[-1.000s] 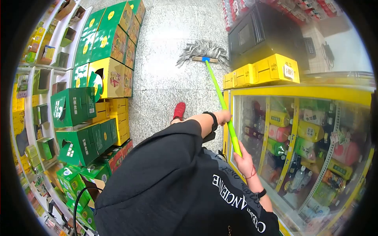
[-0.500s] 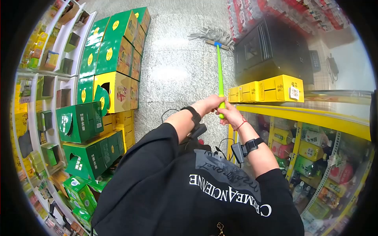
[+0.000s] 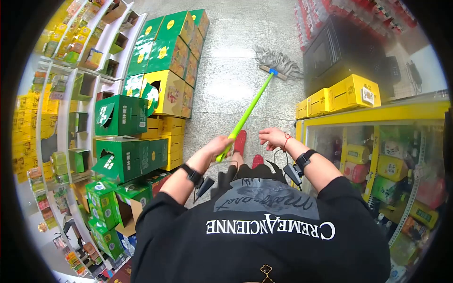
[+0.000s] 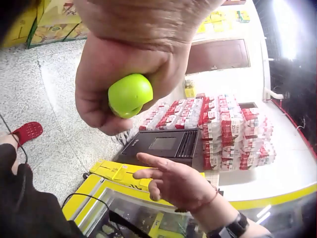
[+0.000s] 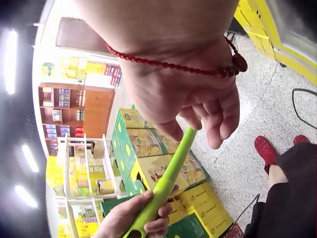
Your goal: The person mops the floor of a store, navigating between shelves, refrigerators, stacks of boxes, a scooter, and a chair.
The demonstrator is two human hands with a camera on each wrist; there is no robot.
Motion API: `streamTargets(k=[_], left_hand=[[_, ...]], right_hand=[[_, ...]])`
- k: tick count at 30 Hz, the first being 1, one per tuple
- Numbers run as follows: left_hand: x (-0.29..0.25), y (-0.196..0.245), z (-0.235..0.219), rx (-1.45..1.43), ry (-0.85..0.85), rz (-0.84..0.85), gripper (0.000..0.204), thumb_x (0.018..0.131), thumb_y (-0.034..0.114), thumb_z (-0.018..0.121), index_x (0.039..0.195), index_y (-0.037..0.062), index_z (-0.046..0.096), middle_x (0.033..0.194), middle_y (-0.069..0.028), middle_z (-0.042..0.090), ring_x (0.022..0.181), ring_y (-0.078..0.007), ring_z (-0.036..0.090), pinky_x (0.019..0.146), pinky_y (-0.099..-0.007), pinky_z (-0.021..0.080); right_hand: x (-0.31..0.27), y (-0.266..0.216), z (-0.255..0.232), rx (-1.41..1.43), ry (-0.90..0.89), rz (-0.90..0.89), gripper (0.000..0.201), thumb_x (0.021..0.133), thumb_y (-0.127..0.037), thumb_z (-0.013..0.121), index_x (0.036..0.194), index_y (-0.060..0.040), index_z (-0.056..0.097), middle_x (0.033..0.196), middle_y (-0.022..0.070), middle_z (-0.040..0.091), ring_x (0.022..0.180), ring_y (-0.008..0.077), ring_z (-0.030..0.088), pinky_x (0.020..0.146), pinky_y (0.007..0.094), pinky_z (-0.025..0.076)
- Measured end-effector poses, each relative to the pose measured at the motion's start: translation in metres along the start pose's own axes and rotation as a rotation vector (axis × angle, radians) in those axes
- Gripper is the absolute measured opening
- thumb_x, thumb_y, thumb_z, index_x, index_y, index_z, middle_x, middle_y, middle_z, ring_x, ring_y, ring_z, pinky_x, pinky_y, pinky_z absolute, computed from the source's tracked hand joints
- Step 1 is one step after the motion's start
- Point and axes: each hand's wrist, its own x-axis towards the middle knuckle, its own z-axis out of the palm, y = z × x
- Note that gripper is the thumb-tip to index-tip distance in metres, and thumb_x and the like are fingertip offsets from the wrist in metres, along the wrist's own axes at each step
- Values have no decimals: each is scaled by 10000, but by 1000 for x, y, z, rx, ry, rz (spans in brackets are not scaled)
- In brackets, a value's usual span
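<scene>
In the shop aisle: a person stands with a mop, seen from above.
Left hand [image 3: 218,146]: its fingers wrap tight around the top end of the green mop handle [image 3: 247,113].
Right hand [image 3: 272,137]: it is off the handle, just beside it, with loose fingers and nothing in it.
Mop handle: it slants away from the left hand, up and to the right, down to the floor.
Mop head [image 3: 278,61]: its grey strings lie on the floor [image 3: 226,85], well away from both hands, next to a black box [image 3: 339,52].
Left side: green and yellow boxes [image 3: 165,61] are piled up.
Right side: a yellow drinks fridge [image 3: 377,141] stands close by.
</scene>
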Motion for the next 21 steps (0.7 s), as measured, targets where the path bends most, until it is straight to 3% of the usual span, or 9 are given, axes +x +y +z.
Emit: streamTargets(k=[4, 9, 10, 12, 15, 16, 18, 21], left_hand=[[-90, -59, -2, -173, 86, -42, 181, 863, 210, 475, 923, 41, 496, 684, -21, 520, 493, -103, 504, 405, -232, 396], [-203, -103, -3, -289, 130, -75, 301, 860, 171, 498, 1129, 40, 473, 792, -37, 558, 520, -85, 505, 429, -202, 399], [-215, -121, -8, -292, 89, -66, 342, 856, 175, 508, 1164, 35, 455, 784, -30, 554, 522, -82, 503, 434, -195, 397], [-248, -146, -11, -322, 151, -131, 373, 858, 162, 504, 1198, 26, 432, 754, -19, 534, 513, -81, 489, 443, -191, 391], [-292, -171, -12, -426, 149, -148, 386, 859, 112, 490, 1223, 10, 411, 735, -14, 497, 506, -78, 459, 446, -186, 372], [-302, -186, -19, -477, 78, -144, 400, 859, 104, 482, 1236, -1, 398, 758, -21, 505, 515, -80, 457, 449, -189, 372], [-319, -205, -14, -499, 204, -185, 382, 864, 105, 465, 1222, -10, 404, 739, -27, 511, 518, -85, 455, 461, -193, 373], [-325, -223, -14, -439, 185, -165, 362, 867, 108, 458, 1205, -12, 412, 717, -35, 515, 524, -84, 458, 474, -195, 378]], right_hand=[[12, -3, 55, -143, -172, 29, 549, 835, -239, 513, 1312, -58, 312, 872, 94, 582, 519, 150, 566, 456, 272, 481], [46, -10, 128, -328, -384, 111, 520, 827, -295, 518, 1240, -21, 362, 913, 170, 566, 573, 219, 601, 499, 349, 512], [48, -10, 143, -323, -395, 104, 520, 827, -295, 518, 1240, -21, 362, 913, 170, 566, 573, 219, 601, 499, 349, 512], [53, -5, 174, -427, -392, 112, 422, 853, -323, 464, 1090, 25, 494, 941, 178, 608, 661, 233, 636, 556, 353, 536], [61, 4, 218, -484, -464, 166, 445, 860, -328, 449, 1128, 27, 471, 963, 188, 604, 686, 244, 638, 573, 363, 536], [62, 6, 230, -525, -493, 190, 444, 860, -323, 447, 1141, 20, 467, 966, 192, 603, 698, 247, 638, 582, 369, 535], [59, 20, 257, -512, -513, 218, 446, 859, -314, 443, 1171, 4, 452, 967, 210, 599, 714, 252, 638, 596, 381, 533], [63, 37, 282, -512, -552, 239, 465, 858, -323, 452, 1196, -4, 431, 1004, 236, 579, 702, 261, 632, 592, 380, 529]])
